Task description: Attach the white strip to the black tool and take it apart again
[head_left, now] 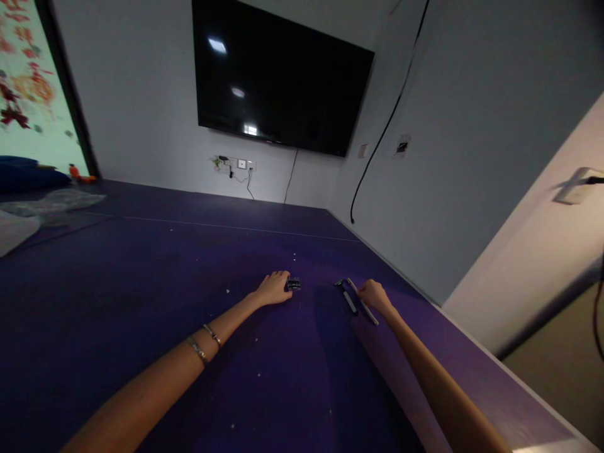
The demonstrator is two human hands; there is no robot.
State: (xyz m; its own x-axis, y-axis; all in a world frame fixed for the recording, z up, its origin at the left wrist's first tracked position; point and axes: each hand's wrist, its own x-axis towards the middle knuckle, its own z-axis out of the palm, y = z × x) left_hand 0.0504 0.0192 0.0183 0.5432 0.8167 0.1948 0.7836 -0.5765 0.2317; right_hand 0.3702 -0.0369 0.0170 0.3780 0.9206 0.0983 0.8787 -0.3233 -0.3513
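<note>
On the purple surface (264,390), my left hand (272,289) has its thumb and fingers closed around the near side of a small dark piece (294,284) with a clear edge, too small to make out. Two bracelets circle that wrist. My right hand (374,294) pinches a thin pale stick (370,314), which lies slanted on the surface. Just left of the stick, and roughly parallel to it, lies a razor (349,302) with a grey and black handle, its head pointing away from me. Neither hand touches the razor.
A black television (283,75) hangs on the far wall above sockets (242,164) and cords. One black cable (377,145) dangles at the right wall. Clear plastic wrapping (51,202) and dark blue cloth (28,175) lie at the far left. White specks dot the surface.
</note>
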